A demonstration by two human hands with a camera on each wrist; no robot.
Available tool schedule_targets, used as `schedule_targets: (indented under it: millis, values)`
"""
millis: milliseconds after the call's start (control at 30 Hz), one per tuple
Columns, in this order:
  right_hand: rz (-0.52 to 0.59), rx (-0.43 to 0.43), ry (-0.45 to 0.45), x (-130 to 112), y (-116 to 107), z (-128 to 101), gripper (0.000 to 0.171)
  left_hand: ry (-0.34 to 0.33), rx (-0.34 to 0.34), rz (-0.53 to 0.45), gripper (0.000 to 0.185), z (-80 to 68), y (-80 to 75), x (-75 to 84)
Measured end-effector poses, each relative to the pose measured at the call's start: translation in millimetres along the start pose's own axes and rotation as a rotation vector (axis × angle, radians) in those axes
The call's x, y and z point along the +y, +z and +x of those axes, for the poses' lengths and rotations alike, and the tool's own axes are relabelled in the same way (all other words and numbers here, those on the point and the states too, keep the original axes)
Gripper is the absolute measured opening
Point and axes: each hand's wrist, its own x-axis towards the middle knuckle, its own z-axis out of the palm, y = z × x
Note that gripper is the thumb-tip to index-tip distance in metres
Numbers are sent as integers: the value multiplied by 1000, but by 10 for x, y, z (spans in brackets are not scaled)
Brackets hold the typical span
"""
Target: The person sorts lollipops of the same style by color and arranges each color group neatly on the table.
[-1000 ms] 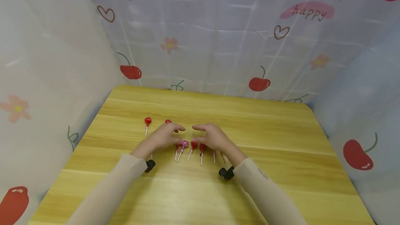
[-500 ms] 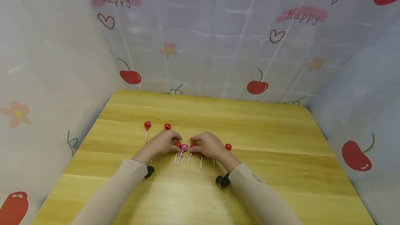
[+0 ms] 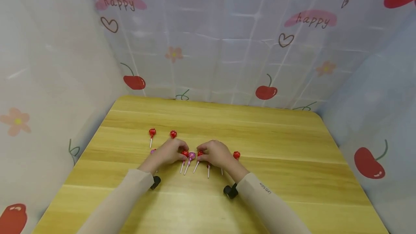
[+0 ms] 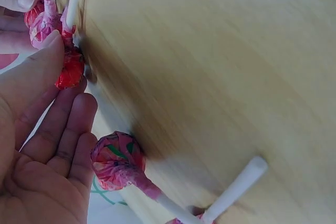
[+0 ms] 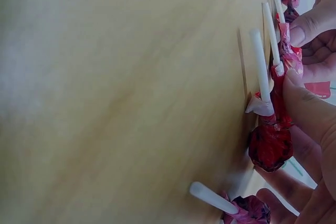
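Note:
Near the middle of the wooden table, my left hand [image 3: 169, 151] has thumb and fingers on either side of a red lollipop [image 3: 185, 153], pinching it at the head. A pink lollipop [image 3: 191, 155] lies just right of it. Facing it, my right hand [image 3: 217, 153] pinches another red lollipop [image 3: 200, 153] between thumb and fingers. Under that palm sits a dark red lollipop [image 5: 270, 148], its head near the curled fingers. All these white sticks point toward me. In the left wrist view, a pink-red lollipop [image 4: 118, 160] lies beside the left little finger.
Two red lollipops, one at the far left [image 3: 152, 132] and one behind the left hand [image 3: 173, 134], lie on the table [image 3: 276, 140]. Another red lollipop [image 3: 236, 155] is beyond the right wrist. A printed curtain [image 3: 211, 46] encloses the table's back and sides.
Both hands have lowered onto the row, and their fingers have closed in around the two red lollipops. The right hand has shifted slightly left, uncovering the red lollipop beyond its wrist.

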Motion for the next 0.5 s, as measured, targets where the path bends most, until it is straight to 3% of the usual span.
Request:
schedule_targets:
  millis: [133, 300, 500]
  values:
    - [13, 8, -9, 0, 1, -13, 30, -17, 13, -48, 23, 7, -67, 1]
    - [60, 10, 7, -10, -20, -32, 31, -104, 88, -153, 29, 73, -233, 77]
    - [108, 7, 35, 0, -26, -43, 31, -71, 119, -155, 29, 279, -292, 143]
